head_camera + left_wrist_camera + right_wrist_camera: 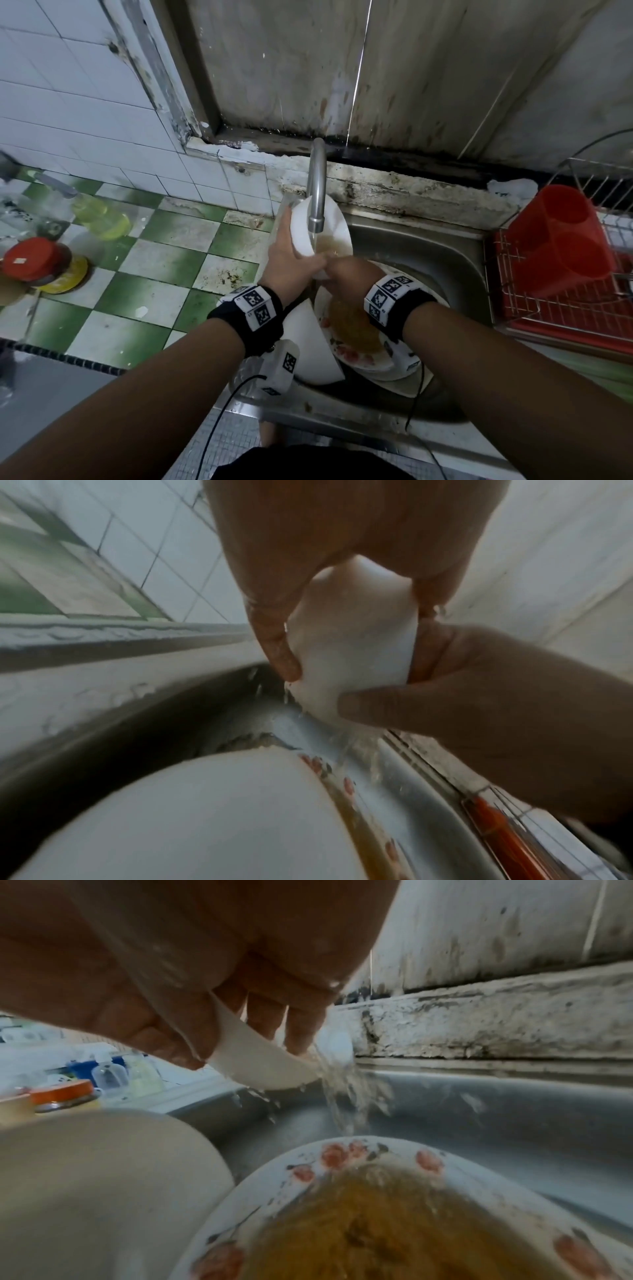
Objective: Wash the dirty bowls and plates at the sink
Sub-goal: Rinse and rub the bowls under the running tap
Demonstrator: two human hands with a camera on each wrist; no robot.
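White bowl (320, 224), red-flowered plate (356, 356) smeared brown, green-and-white checked counter (150, 274), red rack tray (565, 329).

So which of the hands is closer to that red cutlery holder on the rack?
Right. The right hand is over the sink, on the bowl side facing the red cutlery holder; the left hand holds the bowl's far edge.

Dim, flat indoor light with a cool cast — no hard shadows. The head view is fairly sharp centrally, bending straight tile lines at its edges. Both wrist views are soft and smeared — the near fingers (274, 631) blur, corners darken.
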